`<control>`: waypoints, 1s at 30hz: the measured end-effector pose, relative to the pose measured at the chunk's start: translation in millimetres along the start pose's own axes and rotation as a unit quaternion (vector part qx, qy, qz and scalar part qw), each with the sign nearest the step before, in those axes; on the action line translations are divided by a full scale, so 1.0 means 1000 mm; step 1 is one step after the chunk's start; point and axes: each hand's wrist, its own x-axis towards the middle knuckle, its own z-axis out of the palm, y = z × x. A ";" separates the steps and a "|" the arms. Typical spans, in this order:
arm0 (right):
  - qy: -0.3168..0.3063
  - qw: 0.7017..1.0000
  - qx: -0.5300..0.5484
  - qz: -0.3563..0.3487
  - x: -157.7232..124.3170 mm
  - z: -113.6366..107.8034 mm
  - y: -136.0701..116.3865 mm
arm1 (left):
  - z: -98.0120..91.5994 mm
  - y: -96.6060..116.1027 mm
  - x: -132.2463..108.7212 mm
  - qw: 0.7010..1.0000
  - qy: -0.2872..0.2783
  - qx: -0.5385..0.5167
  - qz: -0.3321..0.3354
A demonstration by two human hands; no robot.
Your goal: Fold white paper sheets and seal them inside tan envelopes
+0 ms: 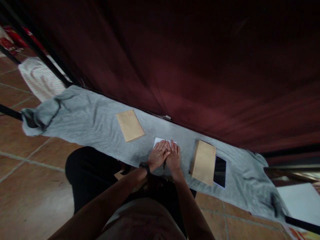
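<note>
A white sheet of paper (157, 140) lies on the grey cloth (105, 116), mostly hidden beneath my hands. My left hand (159, 154) rests flat on it, fingers stretched forward, with a dark band round the wrist. Flat beside it, my right hand (173, 156) presses on the paper too, the two hands touching at the thumbs. To the left lies a brown envelope (130, 125) with faint red marks near its top. On the right is a thicker stack of brown envelopes (204, 162), with a dark phone (220, 171) against its right side.
A dark red curtain (175, 66) hangs along the far edge of the cloth-covered surface. Black bars (11, 112) show at both ends. A striped cloth (43, 78) hangs at far left, and a white board-like sheet (301, 203) is at far right. Tiled floor (32, 193) lies below.
</note>
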 end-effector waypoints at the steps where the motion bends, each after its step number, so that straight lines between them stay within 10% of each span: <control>1: 0.003 1.000 0.000 0.000 0.000 0.001 0.000 | -0.001 -0.004 -0.001 1.000 0.001 0.007 -0.002; 19: 0.078 0.993 -0.041 0.076 -0.015 -0.012 0.041 | -0.009 -0.015 -0.003 0.997 -0.012 0.071 -0.015; 30: 0.028 0.999 0.027 -0.034 -0.028 -0.011 -0.003 | -0.009 -0.017 -0.005 0.998 -0.014 0.066 -0.010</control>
